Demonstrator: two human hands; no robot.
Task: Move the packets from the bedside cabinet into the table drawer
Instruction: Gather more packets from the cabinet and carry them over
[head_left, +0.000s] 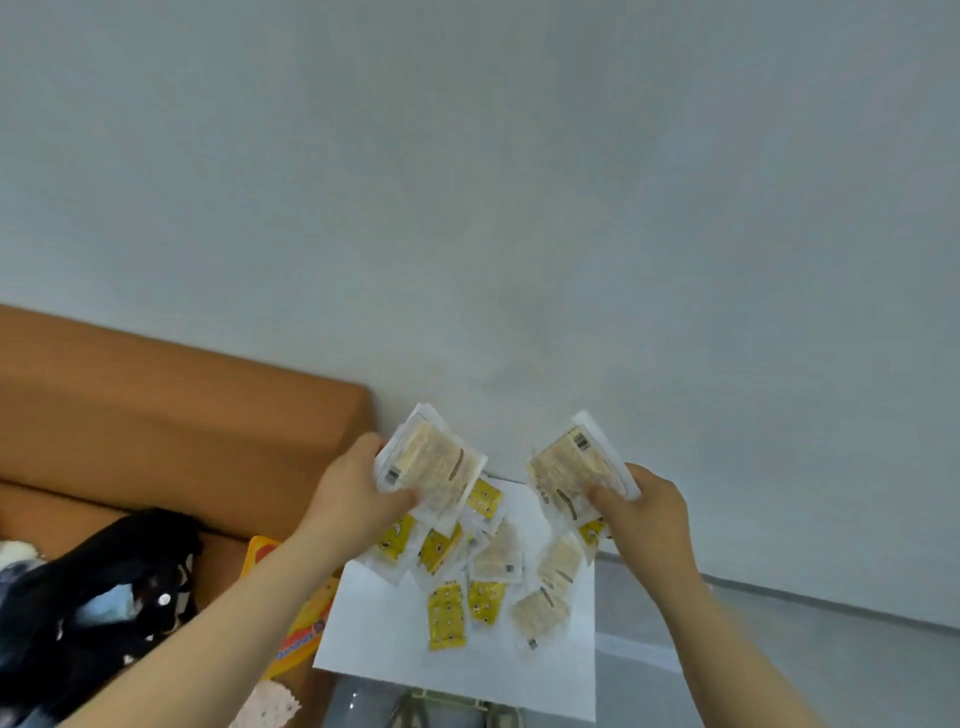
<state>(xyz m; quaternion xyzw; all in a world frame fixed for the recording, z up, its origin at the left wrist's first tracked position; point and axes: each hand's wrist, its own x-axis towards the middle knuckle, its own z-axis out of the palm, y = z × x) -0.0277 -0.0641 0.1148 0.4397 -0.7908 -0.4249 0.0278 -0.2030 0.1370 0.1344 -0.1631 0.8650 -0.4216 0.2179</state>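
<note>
While the head camera looks down past both forearms, the left hand (358, 493) grips a stack of pale packets (431, 467) with its thumb across the front. The right hand (644, 514) pinches a second stack (571, 467) the same way. The two hands are held apart, both raised above the white top of the bedside cabinet (374, 634).

Below them, loose packets (483, 577) lie scattered and overlapping on the cabinet, some yellow, some pale beige. The held stacks hide part of this heap.

A grey wall (467, 182) fills the upper part of the view. To the left runs a brown headboard (182, 415), and in front of it lies a black bag (78, 639) with a blue face mask (104, 605) on it. An orange wrapper (306, 623) sits just beside the cabinet's left edge, partly hidden by the left forearm. A pink dotted cloth (270, 706) shows at the bottom edge.

The pale packets carry a small barcode and a brown stripe. The yellow ones have small round marks. The orange wrapper bears blue lettering, but it is too blurred to read, as is the print on the packets.
</note>
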